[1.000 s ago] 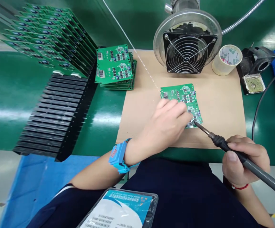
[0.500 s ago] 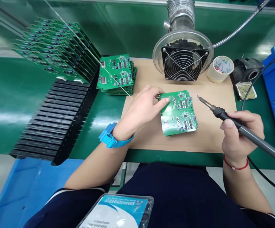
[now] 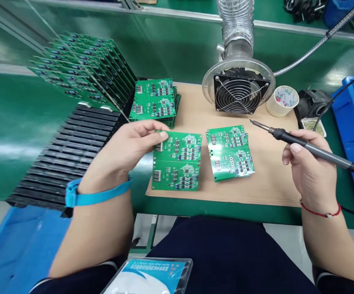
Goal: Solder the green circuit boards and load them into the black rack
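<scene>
My left hand (image 3: 140, 141), with a blue wrist strap (image 3: 100, 194), pinches a green circuit board (image 3: 177, 163) by its upper left corner. That board hangs left of a small stack of circuit boards (image 3: 230, 153) on the brown sheet. A thin wire (image 3: 108, 96), like solder, slopes down from the upper left to my left hand; whether the fingers also grip it I cannot tell. In my right hand (image 3: 313, 163) is a soldering iron (image 3: 305, 143), its tip pointing left above the sheet, just below the fan and apart from the boards.
A taller board stack (image 3: 154, 100) stands behind my left hand. Farther left, a black slotted rack (image 3: 69, 151) holds several upright boards (image 3: 85, 67). A fume fan (image 3: 238, 94), a tape roll (image 3: 282, 102), an iron stand (image 3: 313, 104) and a blue bin (image 3: 352, 122) line the back and right.
My left hand has moved left from the small stack and now holds a board beside it. The soldering iron stays in my right hand. The view has shifted slightly.
</scene>
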Available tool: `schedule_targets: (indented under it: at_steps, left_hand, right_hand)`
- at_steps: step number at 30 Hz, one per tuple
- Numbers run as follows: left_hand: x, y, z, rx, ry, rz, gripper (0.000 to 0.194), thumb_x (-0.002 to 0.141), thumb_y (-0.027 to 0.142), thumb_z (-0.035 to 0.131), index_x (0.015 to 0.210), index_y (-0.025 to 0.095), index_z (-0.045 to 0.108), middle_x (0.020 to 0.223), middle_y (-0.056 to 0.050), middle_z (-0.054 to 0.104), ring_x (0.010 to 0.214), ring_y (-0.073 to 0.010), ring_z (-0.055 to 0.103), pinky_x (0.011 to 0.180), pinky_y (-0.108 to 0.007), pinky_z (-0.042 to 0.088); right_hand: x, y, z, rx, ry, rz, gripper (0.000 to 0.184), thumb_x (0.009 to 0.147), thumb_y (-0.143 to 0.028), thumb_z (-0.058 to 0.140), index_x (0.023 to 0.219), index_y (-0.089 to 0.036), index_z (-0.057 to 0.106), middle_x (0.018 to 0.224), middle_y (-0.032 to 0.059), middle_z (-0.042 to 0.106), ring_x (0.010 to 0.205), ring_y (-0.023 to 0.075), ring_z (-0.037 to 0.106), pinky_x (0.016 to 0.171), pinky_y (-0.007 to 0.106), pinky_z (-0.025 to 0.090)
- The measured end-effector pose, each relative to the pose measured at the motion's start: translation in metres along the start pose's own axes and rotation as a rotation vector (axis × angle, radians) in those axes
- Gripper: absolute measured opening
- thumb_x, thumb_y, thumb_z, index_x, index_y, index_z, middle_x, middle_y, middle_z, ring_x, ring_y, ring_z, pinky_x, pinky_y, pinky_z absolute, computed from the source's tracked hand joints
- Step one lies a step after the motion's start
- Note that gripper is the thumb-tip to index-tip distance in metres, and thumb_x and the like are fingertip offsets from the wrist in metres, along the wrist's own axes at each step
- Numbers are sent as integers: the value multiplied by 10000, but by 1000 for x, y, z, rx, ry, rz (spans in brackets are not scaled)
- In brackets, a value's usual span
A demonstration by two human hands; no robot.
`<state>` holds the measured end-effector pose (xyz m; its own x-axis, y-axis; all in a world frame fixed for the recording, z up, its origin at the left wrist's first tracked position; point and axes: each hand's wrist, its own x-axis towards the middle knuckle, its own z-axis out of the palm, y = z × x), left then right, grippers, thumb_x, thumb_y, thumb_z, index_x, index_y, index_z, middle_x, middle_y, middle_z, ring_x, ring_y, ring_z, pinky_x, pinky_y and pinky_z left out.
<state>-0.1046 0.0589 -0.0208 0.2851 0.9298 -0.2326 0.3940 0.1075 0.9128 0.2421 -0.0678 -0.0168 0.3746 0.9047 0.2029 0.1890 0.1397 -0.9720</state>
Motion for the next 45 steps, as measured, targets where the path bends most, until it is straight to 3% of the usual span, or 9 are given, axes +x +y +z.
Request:
schedule_targets:
  at_steps: [5, 9, 13, 16, 22, 27, 30, 37, 45]
  left_hand:
    - [-8, -25, -17, 429, 201, -61, 153, 893, 403, 675, 910, 251, 661, 769, 13, 590, 699, -162, 496, 655, -375, 430]
    - [-16, -15, 3, 540, 464, 153, 104, 875, 260, 592, 977, 265, 574, 874, 6, 542, 764, -172, 528, 677, -374, 467]
    - [-22, 7, 46, 23, 32, 343, 147, 860, 141, 495, 967, 242, 483, 761, 14, 520, 597, -115, 495, 516, -272, 446]
    - [-27, 27, 79, 36, -121, 490, 114, 915, 124, 451, 954, 226, 483, 796, 15, 550, 646, -104, 521, 564, -240, 469]
    - [-32, 52, 112, 276, -162, 832, 168, 960, 53, 421, 987, 200, 496, 863, 1, 625, 734, -108, 573, 655, -226, 487]
    - [-23, 51, 94, 889, 115, 1120, 203, 1027, 140, 455, 884, 200, 587, 799, -27, 668, 735, -179, 575, 666, -319, 429]
    - [-20, 45, 80, 924, 198, 1037, 209, 1019, 151, 466, 883, 194, 619, 815, -39, 679, 745, -181, 596, 673, -314, 435]
    - [-15, 43, 88, 525, -146, 470, 148, 911, 84, 486, 903, 186, 594, 685, 41, 598, 600, -116, 535, 577, -236, 391]
    - [6, 54, 89, 584, 172, 471, 206, 867, 78, 489, 872, 154, 680, 787, -13, 634, 661, -135, 532, 655, -282, 415]
  right_hand:
    - [1, 5, 5, -195, -47, -96, 259, 925, -368, 722, 1166, -275, 745, 944, 18, 760, 714, 128, 699, 653, 288, 631]
    - [-16, 10, 11, -254, -87, -147, 334, 937, -344, 710, 1264, -278, 717, 1100, 55, 786, 767, 160, 744, 743, 366, 692]
    - [-26, 7, 22, -137, -183, -96, 389, 972, -319, 661, 1358, -270, 656, 1158, 74, 785, 755, 156, 760, 700, 353, 698]
    - [-29, -1, 35, -81, -222, -22, 341, 973, -339, 657, 1304, -262, 681, 1075, 58, 795, 755, 145, 756, 701, 326, 688]
    - [-35, -8, 57, -33, -238, -4, 323, 930, -311, 703, 1250, -284, 680, 936, 6, 740, 733, 119, 695, 617, 240, 610]
    - [-28, 1, 49, -37, -109, -14, 280, 930, -288, 690, 1206, -250, 674, 852, -11, 686, 627, 91, 605, 573, 236, 562]
    - [-11, 6, 28, -75, -91, 15, 300, 897, -288, 729, 1191, -259, 675, 826, -23, 685, 617, 93, 608, 536, 226, 540]
    - [37, -1, -4, -238, -96, 23, 222, 875, -403, 743, 1015, -236, 785, 628, -30, 631, 505, 87, 546, 465, 215, 480]
    - [56, 23, 1, 135, 97, 36, 111, 700, -250, 779, 787, -196, 737, 474, -52, 546, 407, 85, 467, 403, 207, 326]
